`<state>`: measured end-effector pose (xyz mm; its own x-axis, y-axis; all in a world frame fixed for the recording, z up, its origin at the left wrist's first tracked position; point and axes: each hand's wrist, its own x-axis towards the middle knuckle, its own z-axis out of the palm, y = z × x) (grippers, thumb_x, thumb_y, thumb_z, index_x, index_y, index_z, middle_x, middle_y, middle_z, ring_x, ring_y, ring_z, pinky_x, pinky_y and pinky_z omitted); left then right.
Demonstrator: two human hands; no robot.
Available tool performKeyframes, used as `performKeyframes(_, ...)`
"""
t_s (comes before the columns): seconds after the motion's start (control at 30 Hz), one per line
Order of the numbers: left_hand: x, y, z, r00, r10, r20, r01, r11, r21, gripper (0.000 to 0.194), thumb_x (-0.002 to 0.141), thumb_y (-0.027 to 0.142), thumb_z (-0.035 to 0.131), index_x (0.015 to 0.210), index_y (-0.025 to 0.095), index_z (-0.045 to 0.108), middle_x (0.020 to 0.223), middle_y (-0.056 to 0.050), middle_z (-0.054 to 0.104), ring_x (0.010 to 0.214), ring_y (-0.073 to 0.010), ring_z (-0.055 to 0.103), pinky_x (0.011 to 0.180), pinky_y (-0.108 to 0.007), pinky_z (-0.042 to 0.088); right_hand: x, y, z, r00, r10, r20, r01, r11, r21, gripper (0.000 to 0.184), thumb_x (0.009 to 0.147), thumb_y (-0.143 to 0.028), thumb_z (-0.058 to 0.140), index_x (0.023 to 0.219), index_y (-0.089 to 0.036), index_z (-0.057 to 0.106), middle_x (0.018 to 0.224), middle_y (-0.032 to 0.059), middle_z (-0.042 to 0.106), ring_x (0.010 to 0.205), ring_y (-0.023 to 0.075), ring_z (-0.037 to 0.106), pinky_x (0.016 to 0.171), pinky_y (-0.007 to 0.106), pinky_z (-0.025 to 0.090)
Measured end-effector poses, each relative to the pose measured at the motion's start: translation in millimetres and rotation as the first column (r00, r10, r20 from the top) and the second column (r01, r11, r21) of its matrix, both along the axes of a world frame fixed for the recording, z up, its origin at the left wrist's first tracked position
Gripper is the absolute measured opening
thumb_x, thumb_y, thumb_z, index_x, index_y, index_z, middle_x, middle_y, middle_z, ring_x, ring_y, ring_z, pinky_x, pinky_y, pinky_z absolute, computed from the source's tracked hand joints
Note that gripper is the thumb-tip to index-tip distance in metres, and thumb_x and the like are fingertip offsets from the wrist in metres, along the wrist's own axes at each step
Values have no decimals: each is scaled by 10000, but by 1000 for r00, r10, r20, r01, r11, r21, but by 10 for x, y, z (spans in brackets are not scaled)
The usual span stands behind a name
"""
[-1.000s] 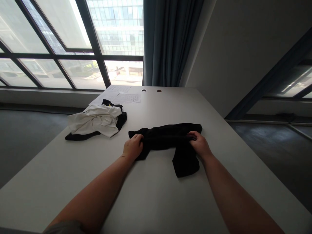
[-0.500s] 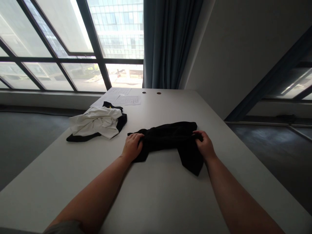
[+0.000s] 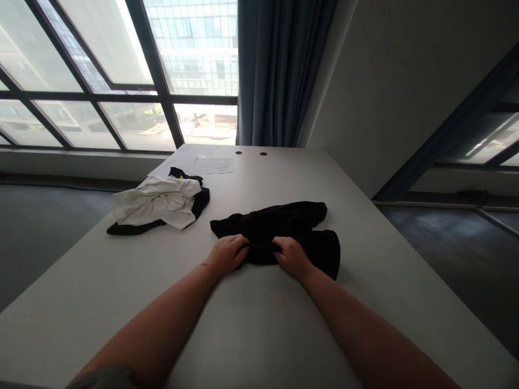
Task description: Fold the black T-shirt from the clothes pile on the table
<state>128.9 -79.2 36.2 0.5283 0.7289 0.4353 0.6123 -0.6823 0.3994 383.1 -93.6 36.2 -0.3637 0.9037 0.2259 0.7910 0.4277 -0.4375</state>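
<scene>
A black garment [image 3: 284,221] lies bunched in front of me on the white table [image 3: 251,329]; its exact kind does not show. My left hand [image 3: 229,253] grips its near edge left of the middle, fingers curled into the cloth. Close beside it, my right hand [image 3: 291,255] pinches the same near edge, a short gap of black fabric between the two. One part of the garment spreads to the right past my right hand, and another reaches back and right. The fingertips of both hands are partly hidden in the dark folds.
To the left, a crumpled white garment [image 3: 162,201] lies over black cloth [image 3: 133,229] near the table's left edge. Printed papers [image 3: 213,165] rest at the far left. Two round cable holes [image 3: 263,154] sit near the far edge, before a blue curtain [image 3: 279,75] and windows.
My right hand has moved left and nearer me, from the garment's right end to its near middle. My left hand has shifted slightly nearer. The garment's near part now lies differently, spread toward the right.
</scene>
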Motion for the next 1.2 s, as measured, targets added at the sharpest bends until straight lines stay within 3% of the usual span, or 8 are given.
performKeyframes(0.13,-17,22,9,996,24,-81,-26,999,-21,153,910,252,593,1037,233,675,961,-45,714,879,-203,689,817,-318,530,230,38,20,999,-34,-41,36,997,62,131,900,-179,556,906,-204,684,904,74,708,884,239,633,913,366,463)
performKeyframes(0.23,-106,88,31,993,34,-115,-37,999,-32,314,800,170,611,1099,244,677,1082,-56,700,996,-229,676,890,-343,536,528,147,-11,985,-69,-156,81,994,68,303,787,-102,535,1018,-207,701,1033,80,721,998,249,647,973,389,479)
performKeyframes(0.43,-253,206,45,983,183,-11,-183,978,-103,409,729,122,556,1108,247,641,1106,-48,682,1035,-239,653,928,-374,538,959,338,-105,856,-276,-436,305,952,-4,357,700,-191,526,1010,-216,702,1000,43,732,956,246,676,918,396,525)
performKeyframes(0.6,-302,237,31,979,195,60,-191,979,-70,371,730,110,525,1056,238,648,1078,-54,692,1062,-245,632,984,-397,513,946,319,-90,933,-86,-350,135,984,120,320,641,-133,514,904,-228,670,1001,52,717,1018,251,655,991,415,490)
performKeyframes(0.8,-363,296,85,985,103,138,-76,979,-188,390,682,108,500,1016,233,660,1065,-42,730,1031,-234,657,985,-395,511,1151,377,-59,923,-102,-370,112,994,5,249,677,-197,540,885,-219,675,910,34,713,914,236,658,899,375,506)
performKeyframes(0.97,-320,208,128,964,53,261,23,960,-278,334,689,131,471,961,210,648,916,-21,712,885,-208,655,859,-347,523,1129,308,-10,823,-9,-568,-51,995,-90,127,704,-235,538,799,-216,620,909,44,715,912,235,665,907,376,508)
performKeyframes(1.07,-274,112,159,952,43,302,59,946,-319,268,713,145,444,903,203,625,818,-4,665,777,-179,620,748,-303,504,1057,252,-17,773,-48,-633,-84,981,-177,115,718,-267,545,788,-214,619,835,31,688,830,225,645,814,355,515)
performKeyframes(1.2,-232,65,161,971,30,238,55,938,-341,194,814,220,512,936,198,662,808,-3,683,736,-170,615,732,-292,492,975,235,-48,736,-133,-663,-83,955,-284,133,706,-318,549,770,-217,608,750,17,637,739,211,604,717,330,498)
